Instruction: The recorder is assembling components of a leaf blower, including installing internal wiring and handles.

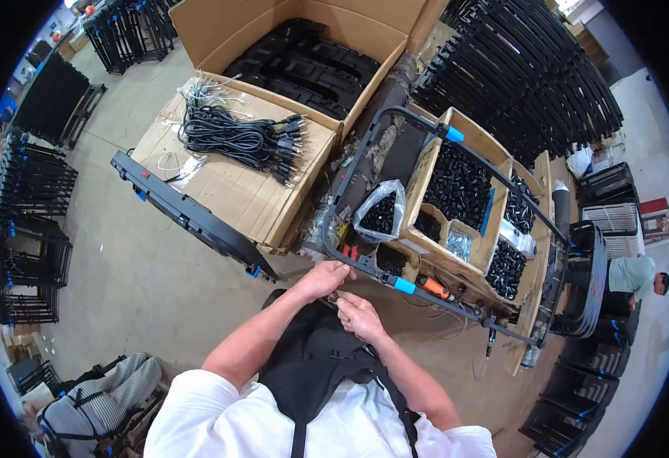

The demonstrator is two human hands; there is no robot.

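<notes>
In front of my body, my left hand is closed, its fingertips at the near left corner of a black tubular frame. Just below and to the right, my right hand is also closed in a pinch. Anything between the fingers of either hand is too small to make out. The frame lies tilted over a parts box and carries bright blue sleeves. A small red piece sits on or behind its tube, close to my left fingertips.
A divided cardboard parts box holds many small black pieces. Beside it lie a plastic bag and an orange-handled tool. Black cables rest on a carton at left. A black panel leans there. Two other people are farther off.
</notes>
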